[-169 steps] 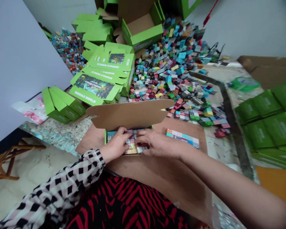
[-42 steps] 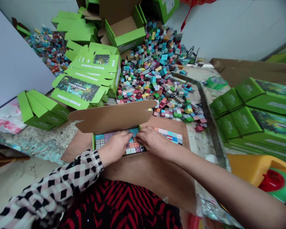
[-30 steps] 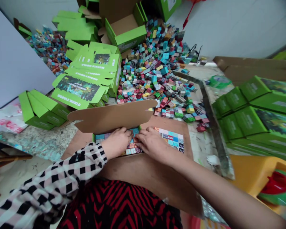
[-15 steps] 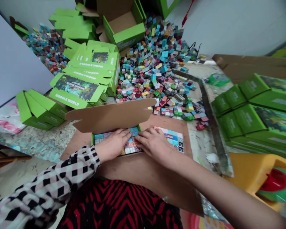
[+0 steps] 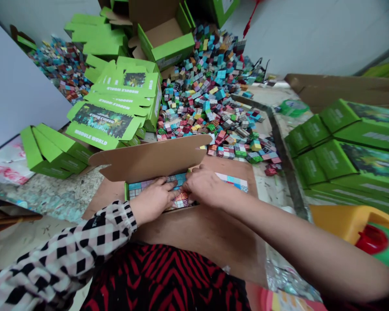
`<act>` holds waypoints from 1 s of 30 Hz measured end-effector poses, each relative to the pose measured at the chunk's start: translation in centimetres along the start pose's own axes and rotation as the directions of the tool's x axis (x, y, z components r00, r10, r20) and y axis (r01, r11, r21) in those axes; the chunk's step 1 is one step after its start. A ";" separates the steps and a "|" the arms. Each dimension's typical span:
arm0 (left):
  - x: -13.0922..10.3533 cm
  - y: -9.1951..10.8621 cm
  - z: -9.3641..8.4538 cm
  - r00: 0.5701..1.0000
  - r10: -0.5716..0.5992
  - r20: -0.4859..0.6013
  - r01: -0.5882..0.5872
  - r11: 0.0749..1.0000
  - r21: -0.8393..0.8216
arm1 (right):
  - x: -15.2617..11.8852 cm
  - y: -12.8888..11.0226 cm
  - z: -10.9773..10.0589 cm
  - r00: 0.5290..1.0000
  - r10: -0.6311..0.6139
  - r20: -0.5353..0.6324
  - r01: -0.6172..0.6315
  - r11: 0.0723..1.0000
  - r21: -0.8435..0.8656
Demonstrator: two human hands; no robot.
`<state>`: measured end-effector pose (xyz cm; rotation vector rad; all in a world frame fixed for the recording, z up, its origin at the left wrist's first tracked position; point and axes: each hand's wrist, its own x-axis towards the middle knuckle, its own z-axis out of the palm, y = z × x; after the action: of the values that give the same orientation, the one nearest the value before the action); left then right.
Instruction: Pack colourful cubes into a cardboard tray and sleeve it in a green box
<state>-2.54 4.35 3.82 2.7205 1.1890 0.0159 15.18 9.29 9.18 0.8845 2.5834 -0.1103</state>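
An open cardboard box [image 5: 154, 157], brown inside with its lid raised at the back, lies in front of me. Rows of small patterned cubes [image 5: 178, 178] fill it. My left hand [image 5: 154, 198] rests flat on these cubes, fingers stretched out and slightly apart. At the box's right end is my right hand [image 5: 202, 186], its fingers curled down against the cubes; whatever they may hold is hidden. Just beyond that hand, more cubes in neat rows [image 5: 236, 181] lie on the brown board [image 5: 223, 233], partly covered by the hand and forearm.
A large heap of loose cubes [image 5: 210, 99] spreads behind the box. Flattened green cartons [image 5: 100, 123] lie at the left, and closed green boxes [image 5: 353, 147] are stacked at the right. A grey strip [image 5: 287, 160] edges the heap. Near my right arm sits a yellow container [image 5: 340, 220].
My right hand has drawn its outstretched fingers into a curl and shifted slightly left and up over the box's right end. The left hand stays nearly in place.
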 end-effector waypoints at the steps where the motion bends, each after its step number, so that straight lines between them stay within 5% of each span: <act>1: -0.3 0.2 -0.3 1.000 -0.007 -0.006 0.007 1.000 -0.015 | -0.4 0.2 0.2 0.999 0.017 -0.037 -0.015 0.999 0.040; 6: -3.8 1.4 -1.4 0.994 -0.075 -0.078 0.061 0.984 -0.169 | -2.6 1.1 3.5 0.910 0.342 -0.233 -0.235 0.890 0.390; 11: -7.7 2.1 -0.2 0.978 -0.029 -0.208 0.017 0.998 -0.061 | -3.5 -1.4 6.4 0.892 0.365 -0.267 -0.129 0.771 0.623; 18: -8.9 2.2 0.3 0.974 0.000 -0.227 0.001 1.000 0.002 | -4.4 -4.7 4.9 0.886 0.218 -0.409 -0.095 0.949 0.300; 23: -9.0 2.0 1.1 0.986 0.029 -0.165 -0.023 0.999 0.039 | -3.0 -5.8 3.2 0.943 0.100 -0.316 -0.015 0.965 0.261; 27: -9.3 2.0 0.4 0.977 0.011 -0.211 -0.014 1.000 -0.012 | -4.8 -3.4 3.1 0.928 0.149 -0.341 -0.036 0.948 0.316; 30: -8.0 2.8 -1.4 0.963 -0.009 -0.270 -0.025 0.992 -0.123 | -7.6 1.4 4.3 0.875 0.363 -0.321 -0.190 0.867 0.461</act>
<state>-6.09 -3.10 6.10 2.6732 1.1967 0.4621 22.96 5.17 8.43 1.5859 2.8081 -0.4565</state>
